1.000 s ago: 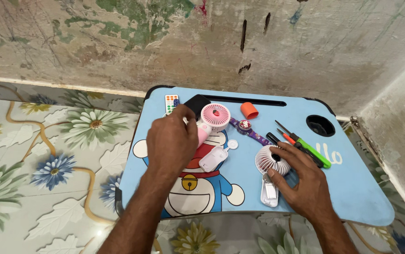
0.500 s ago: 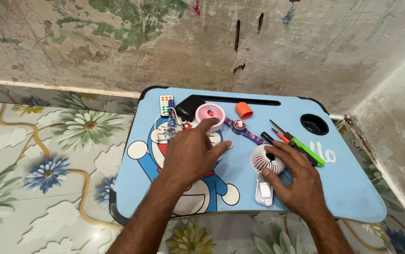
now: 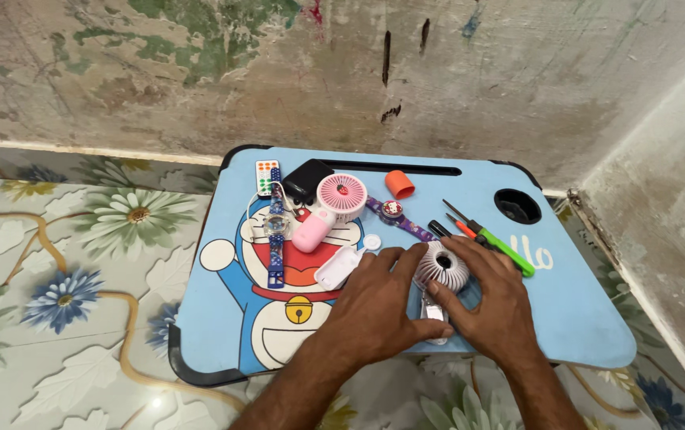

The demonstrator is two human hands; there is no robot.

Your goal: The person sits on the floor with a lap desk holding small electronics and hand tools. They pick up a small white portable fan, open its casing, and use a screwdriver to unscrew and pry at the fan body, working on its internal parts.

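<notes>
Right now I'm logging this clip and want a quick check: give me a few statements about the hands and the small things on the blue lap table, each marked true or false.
1. Both hands, left hand and right hand, touch the white handheld fan. True.
2. The pink handheld fan lies under the right hand. False: it lies apart, nearer the wall.
3. The orange cap sits in the cup hole. False: it lies on the lap table.
4. A green-handled screwdriver lies beside the right hand. True.
</notes>
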